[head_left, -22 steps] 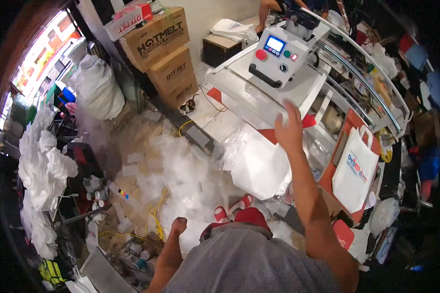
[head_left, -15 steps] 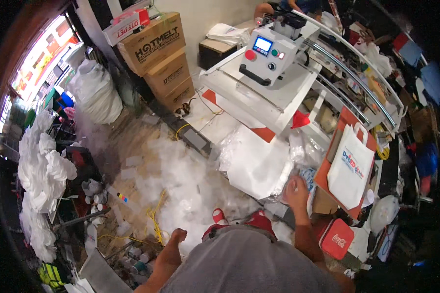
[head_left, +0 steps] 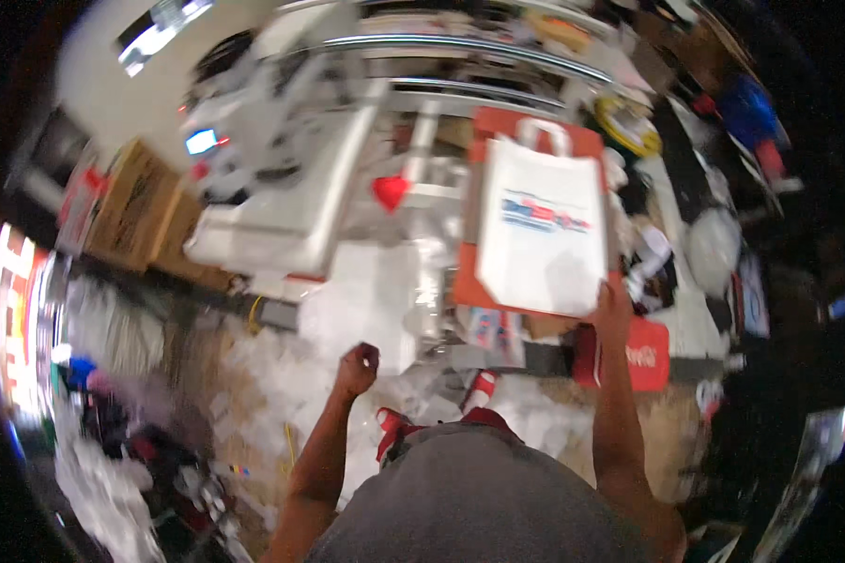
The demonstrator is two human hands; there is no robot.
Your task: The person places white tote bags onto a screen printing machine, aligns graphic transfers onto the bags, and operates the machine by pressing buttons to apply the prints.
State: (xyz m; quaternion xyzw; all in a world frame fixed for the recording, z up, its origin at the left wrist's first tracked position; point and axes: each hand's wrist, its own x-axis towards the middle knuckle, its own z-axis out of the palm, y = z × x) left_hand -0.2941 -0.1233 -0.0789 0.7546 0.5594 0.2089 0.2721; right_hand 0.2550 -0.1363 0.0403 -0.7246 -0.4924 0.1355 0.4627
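Observation:
A white bag (head_left: 540, 253) with a loop handle and blue and red print lies flat on an orange-red platen (head_left: 469, 253). My right hand (head_left: 613, 314) is at the bag's lower right corner, its fingers closed over the edge, somewhat blurred. In the air over the littered floor, my left hand (head_left: 358, 369) is loosely curled, and nothing shows in it. White sheet material (head_left: 361, 305) lies beyond that hand, with crumpled clear plastic (head_left: 429, 281) to its right.
A heat press (head_left: 263, 141) with a lit screen stands at the upper left, its metal rails (head_left: 469, 47) running right. Cardboard boxes (head_left: 131, 206) are at the far left. A red box (head_left: 643, 355) sits beside my right forearm.
The view has swung to the right. My right hand has moved from the clear plastic to the bag's corner. My left hand has risen and come forward, its fingers curling.

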